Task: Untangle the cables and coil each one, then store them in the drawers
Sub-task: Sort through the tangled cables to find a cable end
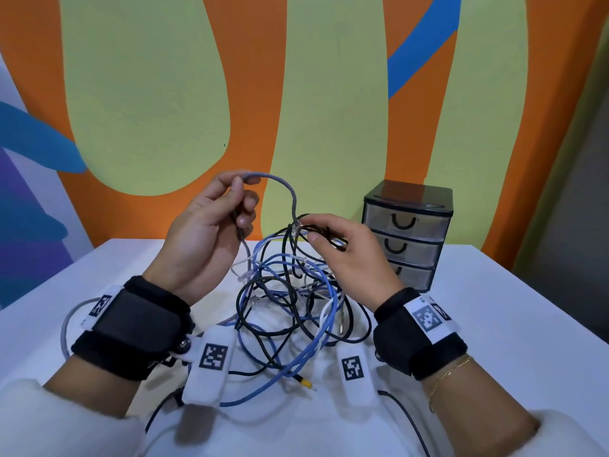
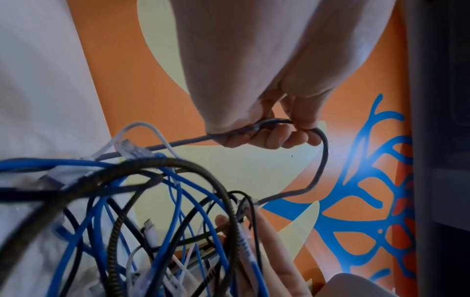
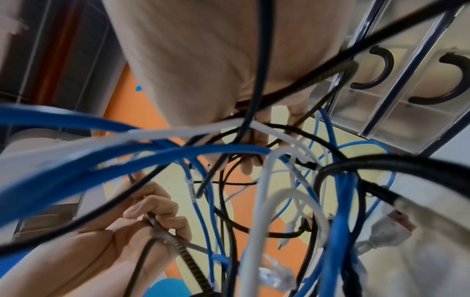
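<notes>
A tangle of blue, black, white and braided cables (image 1: 286, 291) lies on the white table (image 1: 494, 324). My left hand (image 1: 244, 189) is raised above it and grips a grey cable (image 1: 290, 189), which arcs down to a clear plug beside my right hand. In the left wrist view the left hand (image 2: 284, 128) curls round the grey cable (image 2: 323, 160). My right hand (image 1: 311, 229) pinches a bundle of black braided cable (image 1: 326, 230) lifted out of the tangle. The right wrist view is filled with blurred cable loops (image 3: 254, 201); the left hand (image 3: 152, 219) shows at its lower left.
A small black-framed unit of three clear drawers (image 1: 408, 232), all closed, stands at the table's back right, just behind my right hand; it also shows in the right wrist view (image 3: 406, 80). A yellow-tipped plug (image 1: 306, 385) lies near the front. A painted wall (image 1: 329, 94) rises behind the table.
</notes>
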